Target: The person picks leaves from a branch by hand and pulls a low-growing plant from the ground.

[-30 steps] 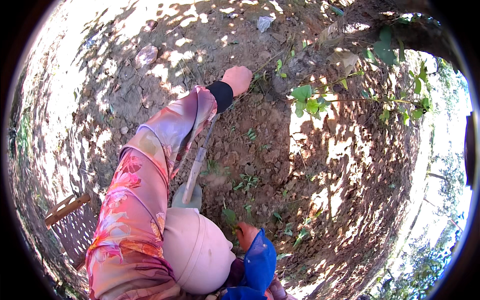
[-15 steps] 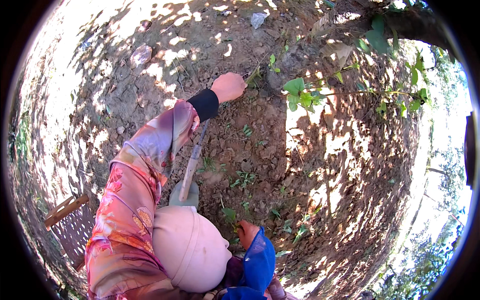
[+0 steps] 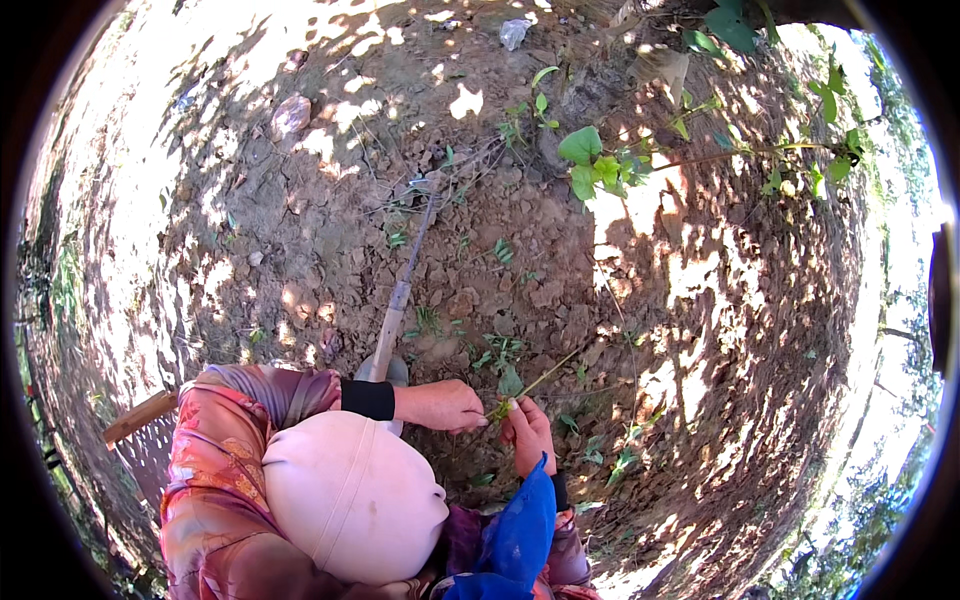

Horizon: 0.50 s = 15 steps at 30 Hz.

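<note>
My right hand (image 3: 529,440), beside a blue cloth, pinches a green weed sprig (image 3: 503,409) between thumb and fingers. A thin stem sticks out from it toward the upper right. My left hand (image 3: 445,405), with a black cuff and floral sleeve, is closed and its fingertips meet the leafy end of the sprig. Just above the left wrist, a hand tool with a wooden handle (image 3: 389,330) and thin metal shaft stands over a greyish shoe (image 3: 398,372). Its far end is among dry twigs.
Small weeds (image 3: 502,350) dot the cracked brown soil (image 3: 545,265). A leafy vine (image 3: 600,165) reaches in from the right. At left is a brown perforated panel with a wooden bar (image 3: 140,418). A rounded pale pink cloth shape (image 3: 350,500) fills the lower middle. A stone (image 3: 291,116) lies farther off.
My left hand has drawn back from the far plant to beside my right hand, where both meet at the sprig. My right hand has risen slightly and moved right.
</note>
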Motion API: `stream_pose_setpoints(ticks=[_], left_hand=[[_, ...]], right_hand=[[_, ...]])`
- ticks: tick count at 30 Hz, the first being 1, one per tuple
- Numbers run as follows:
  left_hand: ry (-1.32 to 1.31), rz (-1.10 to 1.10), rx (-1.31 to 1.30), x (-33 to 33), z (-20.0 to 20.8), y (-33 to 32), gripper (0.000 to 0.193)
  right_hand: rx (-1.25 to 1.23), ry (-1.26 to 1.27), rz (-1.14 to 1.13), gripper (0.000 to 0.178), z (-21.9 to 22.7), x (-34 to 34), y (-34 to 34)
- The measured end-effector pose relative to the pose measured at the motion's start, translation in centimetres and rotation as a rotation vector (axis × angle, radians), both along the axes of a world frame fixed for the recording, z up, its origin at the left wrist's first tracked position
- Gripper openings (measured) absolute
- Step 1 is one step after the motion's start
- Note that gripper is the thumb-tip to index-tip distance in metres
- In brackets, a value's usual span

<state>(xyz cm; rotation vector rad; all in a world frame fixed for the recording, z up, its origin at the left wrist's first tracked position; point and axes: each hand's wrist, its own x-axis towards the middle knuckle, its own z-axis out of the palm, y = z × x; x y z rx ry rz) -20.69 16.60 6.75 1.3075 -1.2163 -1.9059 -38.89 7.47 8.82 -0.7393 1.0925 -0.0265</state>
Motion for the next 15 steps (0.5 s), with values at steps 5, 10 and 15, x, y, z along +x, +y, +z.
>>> stream_pose_setpoints(ticks=[5, 10, 15], left_hand=[[-0.249, -0.145, -0.199, 0.2, 0.9, -2.1, 0.038], [-0.446, 0.001, -0.350, 1.7, -0.2, -5.5, 0.039], [-0.696, -0.110, -0.271, 3.1, -0.3, -4.7, 0.032]], right_hand=[[0.038, -0.050, -0.071, 0.016, 0.0, -1.9, -0.1], [-0.474, 0.255, -0.008, 0.018, -0.4, -7.5, -4.6], [-1.206, 0.700, 0.478, 0.019, 2.3, -11.7, -10.0]])
